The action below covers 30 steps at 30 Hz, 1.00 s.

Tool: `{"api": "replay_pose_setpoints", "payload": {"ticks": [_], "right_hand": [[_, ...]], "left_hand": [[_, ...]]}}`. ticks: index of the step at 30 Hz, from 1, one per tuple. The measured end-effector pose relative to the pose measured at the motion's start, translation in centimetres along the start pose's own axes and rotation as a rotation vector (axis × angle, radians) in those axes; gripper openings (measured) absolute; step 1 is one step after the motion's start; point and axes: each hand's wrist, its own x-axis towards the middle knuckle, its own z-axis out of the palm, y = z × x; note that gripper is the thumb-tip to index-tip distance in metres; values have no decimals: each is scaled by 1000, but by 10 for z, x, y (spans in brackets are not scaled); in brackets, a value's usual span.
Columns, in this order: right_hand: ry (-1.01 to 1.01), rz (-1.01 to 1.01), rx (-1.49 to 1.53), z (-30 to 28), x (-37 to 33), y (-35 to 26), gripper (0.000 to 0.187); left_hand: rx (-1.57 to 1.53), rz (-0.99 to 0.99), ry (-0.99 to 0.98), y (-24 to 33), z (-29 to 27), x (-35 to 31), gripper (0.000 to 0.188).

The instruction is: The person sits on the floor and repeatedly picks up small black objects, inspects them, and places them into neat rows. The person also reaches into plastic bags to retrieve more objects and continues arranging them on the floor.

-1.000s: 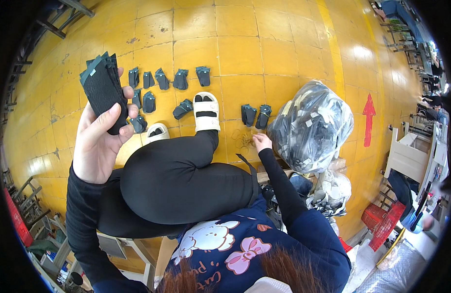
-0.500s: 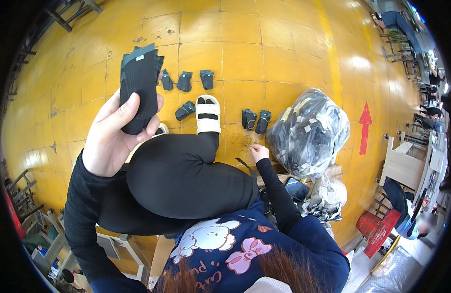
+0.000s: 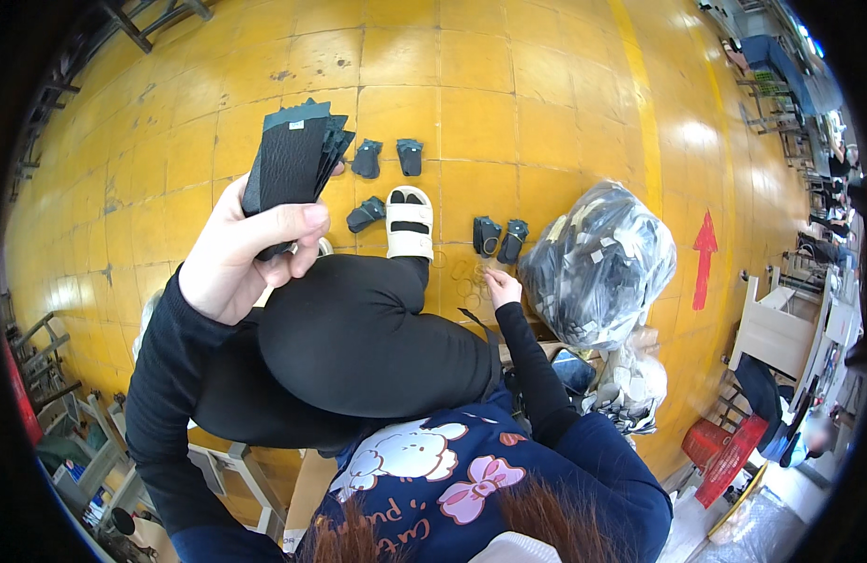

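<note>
Upright in my left hand (image 3: 255, 235) is a fanned stack of black leather-like pieces (image 3: 291, 164) with dark teal edges and a small white label. My thumb presses on its front and my fingers wrap behind. Low at the floor, my right hand (image 3: 502, 287) pinches at a loose cluster of thin tan rubber bands (image 3: 469, 293); a band seems to be at the fingertips. Beyond that hand stand two banded dark bundles, a left one (image 3: 486, 236) and a right one (image 3: 513, 241). Several similar bundles (image 3: 366, 159) lie past my sandalled foot (image 3: 410, 222).
A big clear plastic bag (image 3: 598, 263) full of dark and pale pieces rests right of my right hand. Behind it are a smaller white bag (image 3: 630, 385) and a phone-like dark object (image 3: 572, 371). Red crates (image 3: 724, 450), tables and seated people line the right side.
My left hand has turned the stack and brought it slightly right, so the pieces now fan out to the right. My right hand stays low by the rubber bands.
</note>
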Motion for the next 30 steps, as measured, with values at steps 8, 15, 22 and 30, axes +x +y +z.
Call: {"api": "replay_pose_setpoints", "payload": {"ticks": [8,15,22,30], "right_hand": [[-60,208,326,15,-3,13,15],[-219,517,917,13,-3,-2,19],[-320,683,1212,-4,-4,-66,28],[-294,663,810,14,-1,-10,26]], "left_hand": [[-139,-47,-140,6,-12,-6,32],[-51,16,-107,-8,-8,3,32],[-14,-21,-158,-5,-17,1,36],[-96,-12,11,-1,10,0,26]]}}
